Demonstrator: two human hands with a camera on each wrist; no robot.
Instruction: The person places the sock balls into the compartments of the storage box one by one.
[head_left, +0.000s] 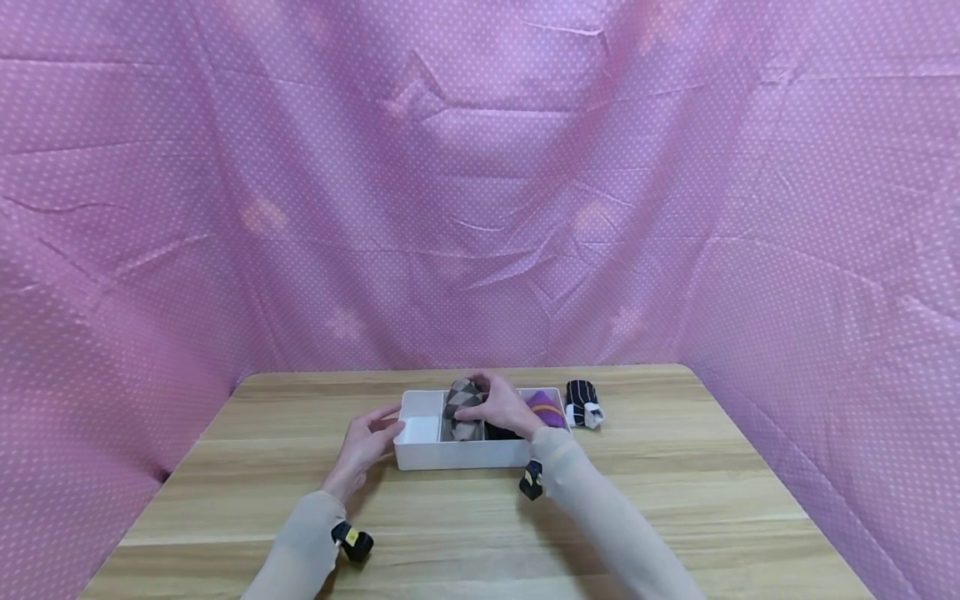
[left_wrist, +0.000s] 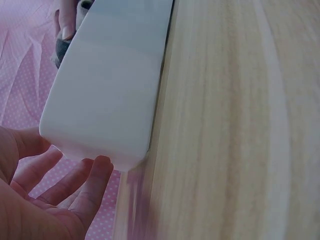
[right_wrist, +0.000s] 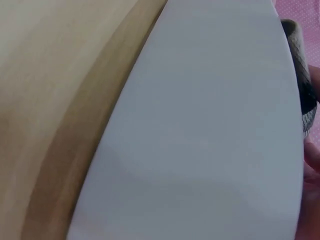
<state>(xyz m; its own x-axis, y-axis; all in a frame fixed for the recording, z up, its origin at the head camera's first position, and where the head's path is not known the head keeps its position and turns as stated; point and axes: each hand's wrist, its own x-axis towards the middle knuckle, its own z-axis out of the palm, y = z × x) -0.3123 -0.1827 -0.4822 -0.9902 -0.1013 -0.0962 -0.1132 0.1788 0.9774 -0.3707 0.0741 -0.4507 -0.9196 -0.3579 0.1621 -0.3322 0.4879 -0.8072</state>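
A white divided box (head_left: 465, 455) sits on the table, its long front wall facing me. My right hand (head_left: 504, 407) pinches a rolled grey-brown checked sock (head_left: 464, 398) over the second compartment from the left. The right wrist view shows part of this sock (right_wrist: 299, 55) beyond the box rim. At the box's left end, my left hand (head_left: 365, 442) rests its fingers against the end wall. In the left wrist view, its fingers (left_wrist: 95, 187) touch the outside near the corner. Purple cloth with an orange stripe (head_left: 546, 408) lies in the right compartment. Something black (head_left: 498, 432) beside it is partly hidden by my right hand.
A rolled black sock with white lines and a white end (head_left: 583, 403) lies on the table just right of the box. The leftmost compartment (head_left: 422, 428) shows its bare white floor. Pink dotted cloth (head_left: 480, 208) hangs behind and beside the wooden table (head_left: 450, 533).
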